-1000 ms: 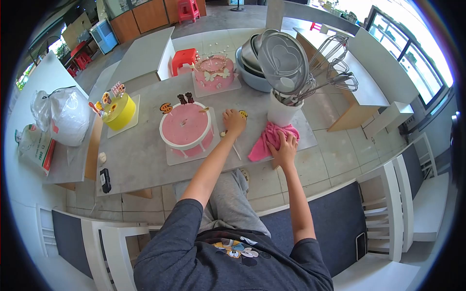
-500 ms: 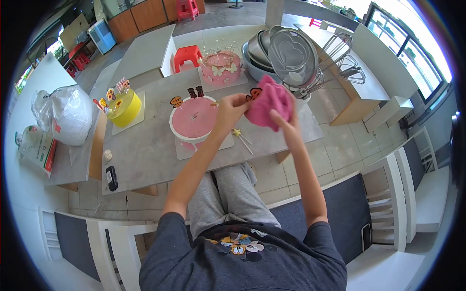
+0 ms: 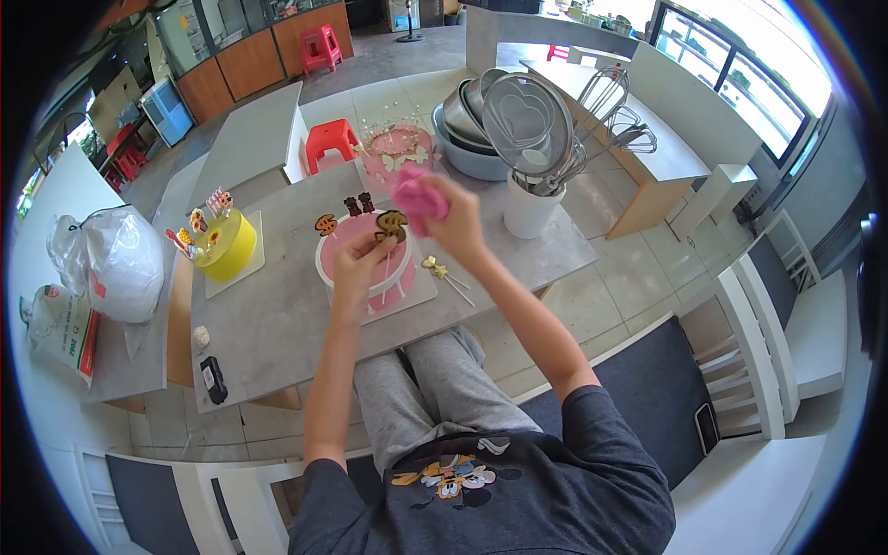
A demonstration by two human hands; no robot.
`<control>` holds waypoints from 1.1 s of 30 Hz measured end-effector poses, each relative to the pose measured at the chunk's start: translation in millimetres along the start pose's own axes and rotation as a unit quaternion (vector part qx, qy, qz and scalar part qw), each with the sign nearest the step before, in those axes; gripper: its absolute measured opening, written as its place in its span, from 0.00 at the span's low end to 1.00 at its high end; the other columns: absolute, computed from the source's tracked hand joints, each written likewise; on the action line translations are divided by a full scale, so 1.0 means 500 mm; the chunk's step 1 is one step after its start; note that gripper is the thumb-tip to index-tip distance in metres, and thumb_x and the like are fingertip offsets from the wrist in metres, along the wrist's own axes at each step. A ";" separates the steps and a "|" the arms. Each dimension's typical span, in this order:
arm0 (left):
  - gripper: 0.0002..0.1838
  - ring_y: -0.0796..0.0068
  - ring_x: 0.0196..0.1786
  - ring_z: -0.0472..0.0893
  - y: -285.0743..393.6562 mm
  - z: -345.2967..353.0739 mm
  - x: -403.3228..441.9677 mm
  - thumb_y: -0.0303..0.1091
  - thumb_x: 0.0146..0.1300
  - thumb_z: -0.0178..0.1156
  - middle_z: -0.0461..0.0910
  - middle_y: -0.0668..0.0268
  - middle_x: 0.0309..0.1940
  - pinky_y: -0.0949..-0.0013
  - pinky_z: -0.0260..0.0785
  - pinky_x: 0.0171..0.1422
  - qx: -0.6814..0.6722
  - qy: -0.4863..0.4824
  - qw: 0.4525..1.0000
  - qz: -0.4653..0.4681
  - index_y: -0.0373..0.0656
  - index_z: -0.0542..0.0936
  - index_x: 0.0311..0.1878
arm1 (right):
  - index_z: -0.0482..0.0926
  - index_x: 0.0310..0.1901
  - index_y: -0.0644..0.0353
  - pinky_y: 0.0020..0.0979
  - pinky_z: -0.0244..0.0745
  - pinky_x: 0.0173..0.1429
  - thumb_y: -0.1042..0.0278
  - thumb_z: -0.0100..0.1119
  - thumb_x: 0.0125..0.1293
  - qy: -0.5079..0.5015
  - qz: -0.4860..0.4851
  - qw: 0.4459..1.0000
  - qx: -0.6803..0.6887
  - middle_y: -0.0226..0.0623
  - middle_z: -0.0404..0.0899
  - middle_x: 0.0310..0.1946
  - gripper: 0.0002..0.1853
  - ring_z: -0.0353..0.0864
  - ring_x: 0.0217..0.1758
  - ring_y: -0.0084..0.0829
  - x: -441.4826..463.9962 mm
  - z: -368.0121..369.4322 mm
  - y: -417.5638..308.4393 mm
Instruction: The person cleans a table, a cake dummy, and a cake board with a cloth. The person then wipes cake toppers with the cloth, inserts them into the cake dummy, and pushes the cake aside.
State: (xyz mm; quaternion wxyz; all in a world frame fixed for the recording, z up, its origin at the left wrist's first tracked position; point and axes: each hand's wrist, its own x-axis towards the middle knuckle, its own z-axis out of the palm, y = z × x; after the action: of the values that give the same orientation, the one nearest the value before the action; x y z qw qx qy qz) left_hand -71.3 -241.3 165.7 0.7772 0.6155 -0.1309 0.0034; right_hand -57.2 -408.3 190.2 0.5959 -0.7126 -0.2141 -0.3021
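My left hand [image 3: 354, 264] pinches a gold-and-black dollar-sign cake topper [image 3: 392, 225] above the front pink cake [image 3: 339, 255]. A crumpled pink cloth [image 3: 417, 196] is in my right hand [image 3: 459, 220], just up and right of the topper. The cake, with a white rim, sits on a white board [image 3: 418, 292]. On its far side stand another dollar-sign topper [image 3: 326, 225] and two dark figure toppers [image 3: 358, 204]. My left hand hides part of the cake's top. Gold star toppers [image 3: 435, 266] on white sticks lie right of the cake.
Behind stands a pink cake with butterflies [image 3: 398, 153]; at left, a yellow cake [image 3: 228, 248]. Metal bowls and a sieve [image 3: 528, 122] pile up at back right, beside a white bucket [image 3: 531, 211] of whisks. A black object [image 3: 214, 379] lies near the table's left corner.
Both hands have moved left, from right of the front cake. The dollar-sign topper is now above the cake, and the cloth has come away from it, upward. The view has shifted slightly.
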 end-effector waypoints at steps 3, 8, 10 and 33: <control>0.08 0.79 0.33 0.78 0.031 -0.022 -0.017 0.22 0.54 0.57 0.80 0.65 0.32 0.77 0.70 0.40 0.044 0.029 0.998 -0.028 0.34 0.78 0.39 | 0.75 0.42 0.61 0.26 0.72 0.41 0.81 0.57 0.43 0.120 0.032 0.991 -0.057 0.38 0.79 0.36 0.19 0.77 0.43 0.25 0.035 -0.045 0.017; 0.09 0.79 0.35 0.78 0.007 -0.013 0.016 0.22 0.54 0.57 0.80 0.64 0.34 0.79 0.70 0.40 0.001 0.072 0.997 0.016 0.35 0.77 0.40 | 0.72 0.47 0.58 0.31 0.72 0.47 0.82 0.59 0.41 0.039 -0.158 0.984 -0.079 0.44 0.76 0.41 0.25 0.77 0.45 0.41 0.004 0.013 -0.094; 0.10 0.79 0.36 0.78 0.001 0.009 0.016 0.21 0.55 0.56 0.79 0.62 0.36 0.79 0.70 0.40 -0.083 0.066 0.985 0.138 0.34 0.77 0.42 | 0.72 0.46 0.57 0.32 0.71 0.49 0.82 0.60 0.41 -0.048 -0.234 0.961 -0.138 0.45 0.75 0.41 0.25 0.76 0.45 0.45 -0.012 0.029 -0.094; 0.07 0.82 0.35 0.75 0.074 0.051 -0.004 0.20 0.52 0.59 0.77 0.69 0.32 0.80 0.68 0.39 -0.252 0.008 0.968 0.003 0.39 0.77 0.36 | 0.58 0.60 0.62 0.32 0.61 0.61 0.57 0.44 0.66 -0.160 0.288 0.719 0.612 0.37 0.66 0.55 0.25 0.65 0.58 0.27 -0.052 0.022 -0.055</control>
State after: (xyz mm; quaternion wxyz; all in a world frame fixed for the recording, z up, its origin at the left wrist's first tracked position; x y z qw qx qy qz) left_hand -84.6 -256.7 205.7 0.9081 0.3996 -0.1231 -0.0226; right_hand -92.4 -390.8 191.3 0.9172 -0.2573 -0.2291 0.2000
